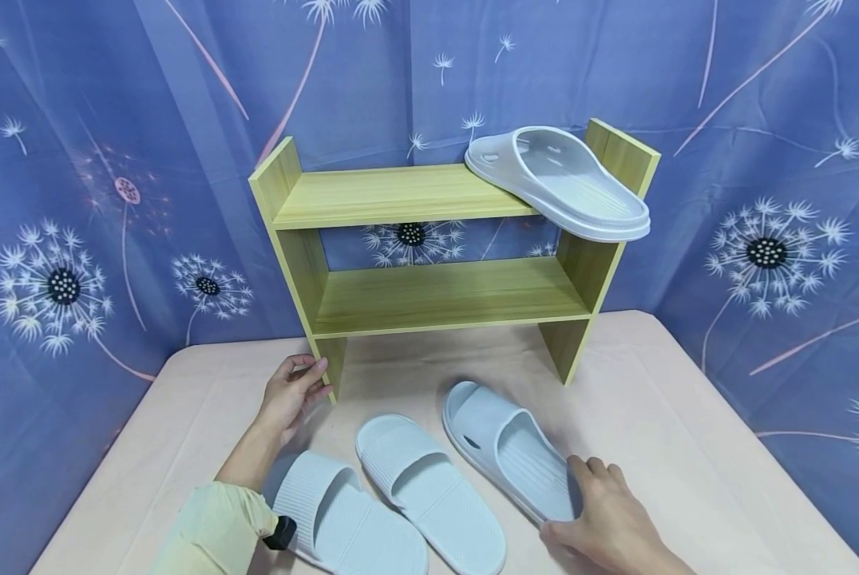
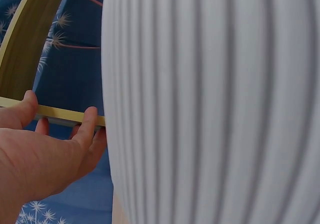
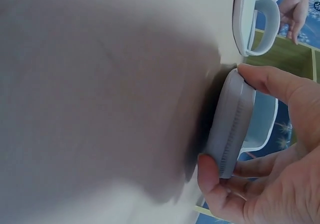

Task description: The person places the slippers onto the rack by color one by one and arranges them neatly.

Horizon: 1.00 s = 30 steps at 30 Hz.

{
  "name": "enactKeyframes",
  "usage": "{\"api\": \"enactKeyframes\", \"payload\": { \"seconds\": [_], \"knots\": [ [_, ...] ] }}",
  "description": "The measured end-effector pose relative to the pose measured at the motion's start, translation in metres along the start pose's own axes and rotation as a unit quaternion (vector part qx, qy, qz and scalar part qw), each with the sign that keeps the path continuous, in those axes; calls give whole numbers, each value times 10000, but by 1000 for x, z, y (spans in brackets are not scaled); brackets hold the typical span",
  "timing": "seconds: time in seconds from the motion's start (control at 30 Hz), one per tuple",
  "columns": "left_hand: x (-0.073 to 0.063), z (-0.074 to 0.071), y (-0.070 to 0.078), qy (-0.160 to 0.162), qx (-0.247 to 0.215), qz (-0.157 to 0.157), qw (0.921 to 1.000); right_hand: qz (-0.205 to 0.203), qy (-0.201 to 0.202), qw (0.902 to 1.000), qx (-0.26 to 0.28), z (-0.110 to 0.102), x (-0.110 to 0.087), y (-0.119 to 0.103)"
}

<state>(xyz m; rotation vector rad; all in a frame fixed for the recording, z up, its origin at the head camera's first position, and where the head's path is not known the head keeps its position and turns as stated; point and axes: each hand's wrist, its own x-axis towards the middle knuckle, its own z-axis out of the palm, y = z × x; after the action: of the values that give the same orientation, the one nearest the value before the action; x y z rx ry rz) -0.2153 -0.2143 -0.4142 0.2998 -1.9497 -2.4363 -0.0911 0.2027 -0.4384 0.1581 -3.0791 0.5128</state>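
My left hand [image 1: 294, 393] holds the lower left side panel of a small wooden shelf rack [image 1: 451, 291], its thumb and fingers on either side of the panel edge in the left wrist view. With my right hand [image 1: 607, 511] I grip the heel of a grey slipper [image 1: 519, 455], thumb on one side and fingers on the other. That slipper points at the rack; its heel [image 3: 231, 124] shows between thumb and fingers in the right wrist view. A matching grey slipper [image 1: 566, 180] lies on the right of the top shelf, its heel jutting over the front edge.
Two light blue slippers with ribbed straps, a left one [image 1: 361, 519] and a middle one [image 1: 437, 495], lie on the pink-covered table [image 1: 695, 447] before the rack. The left one's ribbed strap [image 2: 210, 104] fills much of the left wrist view. A blue dandelion-print curtain [image 1: 473, 72] hangs behind.
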Motion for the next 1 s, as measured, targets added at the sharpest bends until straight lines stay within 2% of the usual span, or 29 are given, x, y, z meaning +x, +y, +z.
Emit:
{"api": "enactKeyframes", "payload": {
  "seconds": [0.2, 0.43, 0.67, 1.0],
  "knots": [
    [0, 0, 0, 0, 15, -2, 10000, -97, 146, 9998, 47, -9, -5, 2],
    [1, 0, 1, -29, -37, -14, 10000, -40, 24, 9999, 105, -24, -7, 4],
    [1, -1, 0, -37, -9, -9, 10000, -103, 197, 9995, 216, -34, -13, 4],
    [1, -1, 0, -58, -76, -34, 9999, -205, 67, 9994, 284, -53, -20, 2]
  ]
}}
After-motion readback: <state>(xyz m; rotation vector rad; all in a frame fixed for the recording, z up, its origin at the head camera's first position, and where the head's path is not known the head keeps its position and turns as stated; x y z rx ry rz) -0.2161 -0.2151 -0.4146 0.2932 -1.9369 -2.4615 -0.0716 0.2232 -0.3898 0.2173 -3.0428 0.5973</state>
